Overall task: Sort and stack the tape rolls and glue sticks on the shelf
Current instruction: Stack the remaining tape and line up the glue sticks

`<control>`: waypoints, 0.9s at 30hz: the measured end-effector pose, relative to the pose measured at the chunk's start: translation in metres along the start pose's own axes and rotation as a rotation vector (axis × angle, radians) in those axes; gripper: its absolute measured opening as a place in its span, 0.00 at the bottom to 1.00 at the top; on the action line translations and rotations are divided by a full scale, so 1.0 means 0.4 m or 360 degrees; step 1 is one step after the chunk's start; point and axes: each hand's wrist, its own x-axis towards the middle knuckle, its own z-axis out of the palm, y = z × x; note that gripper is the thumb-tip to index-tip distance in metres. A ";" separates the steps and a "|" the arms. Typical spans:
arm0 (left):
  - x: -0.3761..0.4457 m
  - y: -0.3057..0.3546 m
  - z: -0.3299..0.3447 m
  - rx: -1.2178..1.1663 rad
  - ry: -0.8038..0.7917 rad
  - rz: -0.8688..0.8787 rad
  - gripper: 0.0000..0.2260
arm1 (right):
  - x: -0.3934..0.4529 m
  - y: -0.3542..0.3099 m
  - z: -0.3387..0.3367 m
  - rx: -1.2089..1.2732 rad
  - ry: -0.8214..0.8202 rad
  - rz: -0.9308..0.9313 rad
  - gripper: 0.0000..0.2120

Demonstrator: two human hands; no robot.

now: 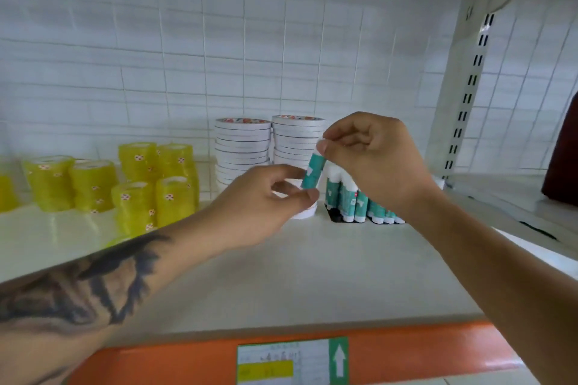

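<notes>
A teal-and-white glue stick point(313, 171) hangs nearly upright above the shelf. My right hand point(375, 159) pinches its top end and my left hand point(266, 197) pinches its bottom end between thumb and fingers. Just behind and to the right, a row of matching glue sticks point(359, 203) stands on the shelf point(312, 275). Two tall stacks of white tape rolls point(269, 147) rise at the back. A lower white roll point(303, 212) sits partly hidden behind my left hand. Stacks of yellow tape rolls point(150, 178) fill the left side.
The shelf's front edge carries an orange strip point(406, 350) with a price label point(291, 359). A white slotted upright point(469, 78) stands at the right, and a dark red object point(563, 159) lies beyond it. A white wire grid backs the shelf.
</notes>
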 end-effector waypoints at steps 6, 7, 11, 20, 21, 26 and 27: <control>-0.072 -0.078 0.032 0.1058 -0.0751 0.0010 0.36 | 0.080 0.128 -0.009 -0.0561 0.0016 0.0015 0.02; -0.074 -0.081 0.036 0.1050 -0.0824 -0.0039 0.35 | 0.085 0.148 -0.001 -0.0642 -0.0027 0.0025 0.02; -0.068 -0.084 0.038 0.1039 -0.0889 -0.0074 0.32 | 0.090 0.189 0.023 -0.0911 -0.0178 0.0116 0.05; -0.067 -0.088 0.044 0.1003 -0.0899 -0.0061 0.32 | 0.084 0.190 0.038 -0.1177 -0.0291 0.0163 0.08; -0.068 -0.085 0.044 0.0989 -0.0894 -0.0067 0.32 | 0.081 0.187 0.039 -0.1212 -0.0305 0.0155 0.10; -0.076 -0.072 0.007 0.1160 -0.0647 0.0111 0.32 | 0.048 0.164 0.017 -0.1246 -0.0391 0.0123 0.18; -0.083 -0.067 -0.016 0.1272 -0.0561 0.0179 0.31 | 0.042 0.153 0.006 -0.1218 -0.0392 0.0133 0.20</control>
